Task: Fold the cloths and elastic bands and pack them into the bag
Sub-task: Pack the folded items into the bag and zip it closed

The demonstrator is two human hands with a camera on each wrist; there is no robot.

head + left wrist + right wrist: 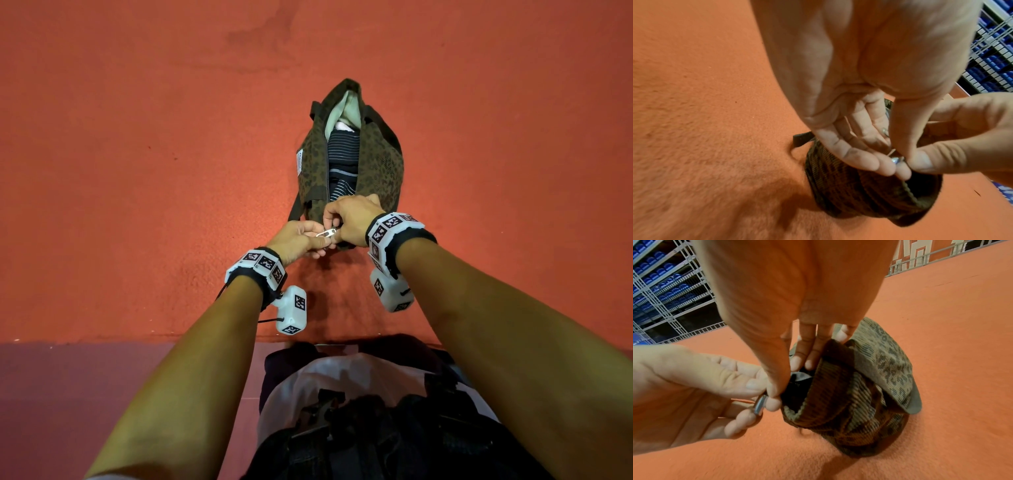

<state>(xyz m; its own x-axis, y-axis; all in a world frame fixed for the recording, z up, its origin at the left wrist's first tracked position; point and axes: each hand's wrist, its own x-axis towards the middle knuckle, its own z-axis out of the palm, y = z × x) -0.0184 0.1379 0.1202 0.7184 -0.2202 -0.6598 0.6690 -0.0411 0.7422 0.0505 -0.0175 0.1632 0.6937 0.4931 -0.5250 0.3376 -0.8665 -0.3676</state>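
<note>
A leopard-print bag lies on the orange table with its top unzipped. Inside it I see a dark striped cloth and a pale cloth at the far end. Both hands meet at the bag's near end. My left hand pinches the silver zipper pull between thumb and fingertips; the pull also shows in the left wrist view. My right hand pinches the bag's rim right beside the pull, with its other fingers reaching over the opening.
The orange felt surface spreads wide on every side of the bag. A dark strap trails off the bag's left side. The table's near edge runs just in front of my body. Wire shelving with blue bins stands beyond the table.
</note>
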